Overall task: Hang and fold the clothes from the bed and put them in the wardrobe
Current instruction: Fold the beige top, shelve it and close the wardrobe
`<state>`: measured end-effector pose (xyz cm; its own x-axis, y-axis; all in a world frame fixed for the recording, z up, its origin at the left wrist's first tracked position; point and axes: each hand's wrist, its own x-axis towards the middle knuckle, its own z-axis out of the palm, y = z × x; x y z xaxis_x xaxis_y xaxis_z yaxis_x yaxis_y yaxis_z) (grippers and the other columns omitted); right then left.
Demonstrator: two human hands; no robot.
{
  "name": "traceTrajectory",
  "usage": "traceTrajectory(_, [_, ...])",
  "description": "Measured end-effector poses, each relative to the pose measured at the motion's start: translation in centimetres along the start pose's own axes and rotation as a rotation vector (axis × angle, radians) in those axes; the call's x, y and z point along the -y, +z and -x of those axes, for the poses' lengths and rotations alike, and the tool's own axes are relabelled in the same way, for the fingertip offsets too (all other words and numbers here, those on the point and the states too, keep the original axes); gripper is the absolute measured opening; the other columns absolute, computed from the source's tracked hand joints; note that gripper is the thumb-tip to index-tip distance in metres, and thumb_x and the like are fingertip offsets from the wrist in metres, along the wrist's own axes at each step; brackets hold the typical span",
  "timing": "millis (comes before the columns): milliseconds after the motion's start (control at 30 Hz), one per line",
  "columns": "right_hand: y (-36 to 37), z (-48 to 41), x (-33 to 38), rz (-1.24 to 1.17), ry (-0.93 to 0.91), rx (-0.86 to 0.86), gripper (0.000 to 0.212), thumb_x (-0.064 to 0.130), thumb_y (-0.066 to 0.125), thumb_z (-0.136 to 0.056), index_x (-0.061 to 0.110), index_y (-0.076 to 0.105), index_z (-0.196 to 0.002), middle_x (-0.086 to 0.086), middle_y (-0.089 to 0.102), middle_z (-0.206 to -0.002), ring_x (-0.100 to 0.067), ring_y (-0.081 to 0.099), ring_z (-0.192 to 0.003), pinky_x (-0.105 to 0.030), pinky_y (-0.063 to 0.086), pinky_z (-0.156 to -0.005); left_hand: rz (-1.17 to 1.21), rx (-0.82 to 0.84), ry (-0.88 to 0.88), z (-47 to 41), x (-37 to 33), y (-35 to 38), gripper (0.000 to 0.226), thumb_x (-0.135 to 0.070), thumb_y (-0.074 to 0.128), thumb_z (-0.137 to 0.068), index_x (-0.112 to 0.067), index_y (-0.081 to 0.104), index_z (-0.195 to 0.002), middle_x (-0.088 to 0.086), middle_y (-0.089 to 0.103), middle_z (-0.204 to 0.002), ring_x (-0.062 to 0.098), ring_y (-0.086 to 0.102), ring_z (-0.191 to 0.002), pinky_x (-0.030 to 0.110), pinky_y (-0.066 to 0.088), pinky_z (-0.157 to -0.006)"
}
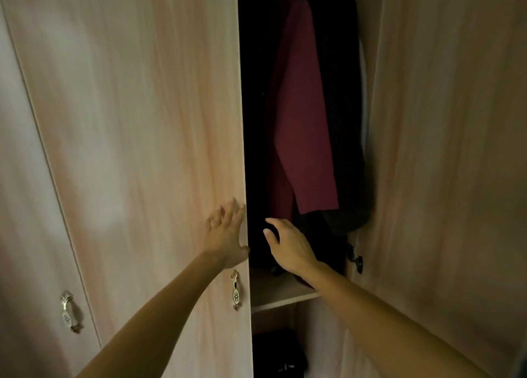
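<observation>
Head view — wardrobe (281, 293) with maroon garment (302, 115) among dark clothes (342, 92); left grip (226, 235) splayed on door (142, 120), right grip (291, 246) slack, empty

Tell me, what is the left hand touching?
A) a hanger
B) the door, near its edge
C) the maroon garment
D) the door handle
B: the left hand lies against the door by its open edge, just above the handle.
</observation>
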<state>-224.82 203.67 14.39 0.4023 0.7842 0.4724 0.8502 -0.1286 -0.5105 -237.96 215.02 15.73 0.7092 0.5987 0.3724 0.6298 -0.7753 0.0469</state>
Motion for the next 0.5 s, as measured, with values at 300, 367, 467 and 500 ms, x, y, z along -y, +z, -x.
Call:
traceTrajectory(300, [-0.2, 1.9, -2.3, 0.058, 0.115, -0.024, 0.043, 0.040, 0.039, -0.099, 0.023, 0.044, -0.137, 0.001, 0.047, -0.139, -0.020, 0.050, -0.122, -0.038, 0.043, -0.100, 0.202, -0.176, -0.028, -0.3, -2.3, 2.6, 0.082, -0.035, 0.056, -0.085, -0.018, 0.009, -0.150, 0.008, -0.003, -0.158, 0.031, -0.005, -0.145, 0.051, 0.005, -0.115])
traceTrajectory(367, [-0.8, 3.0, -3.1, 0.067, 0.152, -0.033, 0.043, 0.041, 0.039, -0.098, 0.024, 0.044, -0.137, 0.001, 0.047, -0.139, -0.019, 0.050, -0.122, -0.037, 0.043, -0.099, 0.275, -0.207, -0.015, 0.2, -4.4, 2.9, 0.072, -0.036, 0.051, -0.089, -0.018, 0.016, -0.150, 0.010, 0.009, -0.158, 0.027, 0.003, -0.145, 0.048, 0.006, -0.116])
traceTrajectory(467, [-2.6, 4.9, -4.6, 0.074, 0.197, -0.073, 0.042, 0.039, 0.040, -0.099, 0.023, 0.045, -0.137, 0.002, 0.049, -0.137, -0.018, 0.049, -0.123, -0.033, 0.043, -0.099, 0.340, -0.248, 0.035, 1.1, -7.2, 2.9, 0.062, -0.036, 0.049, -0.092, -0.016, 0.028, -0.147, 0.010, 0.024, -0.154, 0.027, 0.015, -0.144, 0.047, 0.013, -0.116])
traceTrajectory(500, [-3.4, 5.5, -5.2, 0.074, 0.206, -0.091, 0.041, 0.039, 0.040, -0.099, 0.023, 0.045, -0.137, 0.002, 0.049, -0.137, -0.017, 0.049, -0.123, -0.032, 0.042, -0.100, 0.357, -0.257, 0.050, 1.3, -8.1, 2.8, 0.060, -0.035, 0.049, -0.093, -0.015, 0.031, -0.146, 0.010, 0.029, -0.153, 0.027, 0.018, -0.143, 0.046, 0.015, -0.116])
